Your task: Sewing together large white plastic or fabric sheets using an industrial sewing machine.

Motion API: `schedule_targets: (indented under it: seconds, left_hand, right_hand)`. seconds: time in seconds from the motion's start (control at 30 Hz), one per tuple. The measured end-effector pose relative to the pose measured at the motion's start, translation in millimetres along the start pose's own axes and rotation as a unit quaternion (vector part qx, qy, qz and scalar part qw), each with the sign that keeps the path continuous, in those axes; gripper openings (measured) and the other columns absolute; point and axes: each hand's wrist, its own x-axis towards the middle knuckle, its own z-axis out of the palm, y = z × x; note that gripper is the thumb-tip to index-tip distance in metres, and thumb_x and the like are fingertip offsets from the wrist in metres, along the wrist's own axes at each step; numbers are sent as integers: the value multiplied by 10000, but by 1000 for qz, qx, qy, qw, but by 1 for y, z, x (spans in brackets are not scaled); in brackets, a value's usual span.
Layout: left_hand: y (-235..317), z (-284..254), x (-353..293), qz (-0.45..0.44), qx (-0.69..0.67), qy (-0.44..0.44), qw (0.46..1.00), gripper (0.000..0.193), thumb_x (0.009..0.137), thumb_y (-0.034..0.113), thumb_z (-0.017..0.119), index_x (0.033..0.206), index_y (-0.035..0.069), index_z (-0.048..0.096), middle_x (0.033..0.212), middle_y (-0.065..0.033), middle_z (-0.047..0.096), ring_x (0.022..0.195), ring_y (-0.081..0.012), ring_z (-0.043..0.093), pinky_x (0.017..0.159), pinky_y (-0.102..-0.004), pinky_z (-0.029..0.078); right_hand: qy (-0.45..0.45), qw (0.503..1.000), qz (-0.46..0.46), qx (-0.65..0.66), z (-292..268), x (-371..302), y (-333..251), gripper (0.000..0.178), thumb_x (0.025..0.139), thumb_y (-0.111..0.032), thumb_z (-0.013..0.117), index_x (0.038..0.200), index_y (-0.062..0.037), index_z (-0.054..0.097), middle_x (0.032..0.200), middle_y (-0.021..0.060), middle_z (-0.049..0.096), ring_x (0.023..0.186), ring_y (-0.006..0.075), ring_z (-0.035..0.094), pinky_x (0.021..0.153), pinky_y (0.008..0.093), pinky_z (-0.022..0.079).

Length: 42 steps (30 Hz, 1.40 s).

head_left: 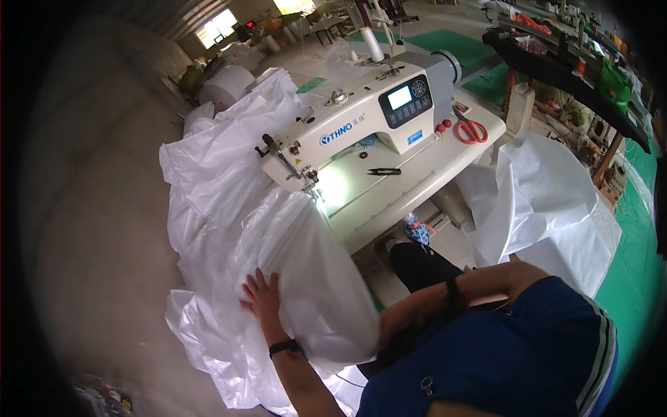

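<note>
A large crumpled sheet of shiny white plastic-like fabric (pixel 229 229) drapes from the sewing machine (pixel 361 111) down toward me. Its edge lies beneath the lit needle area at the machine's head. My left hand (pixel 262 295) rests on the sheet with fingers spread, pressing it from above. My right forearm (pixel 417 309) reaches across to a raised fold of the sheet, and that fold hides my right hand, so its grip does not show. Small black thread snips (pixel 384 172) lie on the white machine table (pixel 396 198).
Red-handled scissors (pixel 471 130) and small red balls (pixel 443 126) sit at the table's right end. More white sheet (pixel 542 194) is heaped to the right. A white thread cone (pixel 372 44) stands behind the machine. A cluttered dark rack (pixel 556 69) is at far right.
</note>
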Motion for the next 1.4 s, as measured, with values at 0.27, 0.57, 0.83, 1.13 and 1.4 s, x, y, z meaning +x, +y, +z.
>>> schedule_targets:
  seconds: [0.27, 0.57, 0.83, 1.13, 1.4]
  left_hand:
    - [19, -37, -16, 67, -46, 8, 997, 559, 882, 494, 487, 1309, 134, 453, 1361, -143, 424, 1257, -363, 385, 980, -545, 320]
    - [135, -54, -148, 147, -73, 81, 983, 244, 844, 269, 583, 938, 45, 597, 943, -127, 588, 927, -325, 551, 789, -455, 440]
    - [144, -71, -140, 205, -181, 60, 960, 162, 884, 156, 503, 901, 7, 564, 874, -194, 597, 839, -386, 577, 739, -442, 460]
    - [183, -46, -152, 210, -271, -97, 935, 190, 887, 137, 489, 935, -28, 569, 762, -234, 623, 714, -390, 624, 632, -444, 478]
    - [193, -45, -166, 61, -429, -296, 851, 210, 867, 137, 478, 873, -51, 572, 663, -139, 618, 533, -231, 632, 513, -338, 491]
  right_hand:
    - [128, 978, 162, -21, -25, -52, 33, 610, 850, -417, 587, 1186, 87, 520, 1121, 165, 598, 970, 229, 589, 859, 337, 462]
    - [429, 896, -94, -58, -48, -9, 23, 358, 838, -233, 557, 1089, 20, 532, 939, 147, 625, 853, 223, 613, 746, 346, 493]
    - [446, 885, -74, -114, -51, -5, 15, 220, 866, -200, 527, 986, -16, 539, 814, 129, 610, 743, 185, 587, 679, 335, 467]
    - [491, 863, -111, -49, -53, -5, -1, 284, 852, -283, 571, 925, -10, 540, 814, 128, 608, 731, 192, 574, 661, 340, 463]
    - [471, 830, -75, -288, -79, 3, -31, 468, 774, -128, 581, 1173, 66, 430, 824, 257, 626, 786, 379, 637, 690, 430, 496]
